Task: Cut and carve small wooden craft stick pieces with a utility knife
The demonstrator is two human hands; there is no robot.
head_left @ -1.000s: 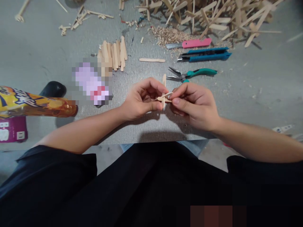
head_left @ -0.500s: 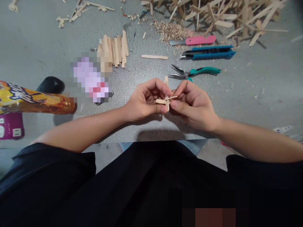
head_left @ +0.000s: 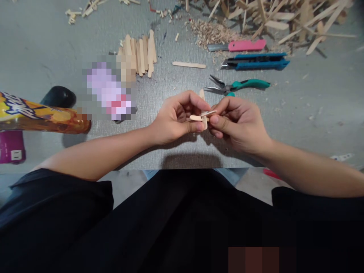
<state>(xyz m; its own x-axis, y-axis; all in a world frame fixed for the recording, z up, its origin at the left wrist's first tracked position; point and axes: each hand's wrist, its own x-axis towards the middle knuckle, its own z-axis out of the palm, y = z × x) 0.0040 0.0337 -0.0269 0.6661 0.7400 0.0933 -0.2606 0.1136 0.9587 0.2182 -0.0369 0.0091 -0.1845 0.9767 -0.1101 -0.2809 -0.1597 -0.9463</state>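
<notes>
Several wooden popsicle sticks (head_left: 204, 122), crossed over one another, are held above the table's near edge, between my two hands. My left hand (head_left: 179, 117) is closed, pinching the crossed sticks between thumb and fingers from the left. From the right, my right hand (head_left: 237, 121) is closed too, thumb and forefinger on the right ends of the sticks. How the sticks join is partly hidden by my fingers. Just beyond my hands lie green-handled needle-nose pliers (head_left: 237, 85) with their jaws apart, and a single popsicle stick (head_left: 189, 65).
A blue utility knife (head_left: 258, 61) and a pink cutter (head_left: 247, 45) lie beyond the pliers. Behind them are wood shavings (head_left: 212, 34) and a heap of assembled sticks (head_left: 284, 19). Loose sticks (head_left: 142, 55), a blurred lilac item (head_left: 104, 87) and a yellow bottle (head_left: 42, 115) are at left.
The view has shifted a little. My hands remain on the crossed sticks, which have tilted slightly, and my right hand's fingers have moved slightly along them.
</notes>
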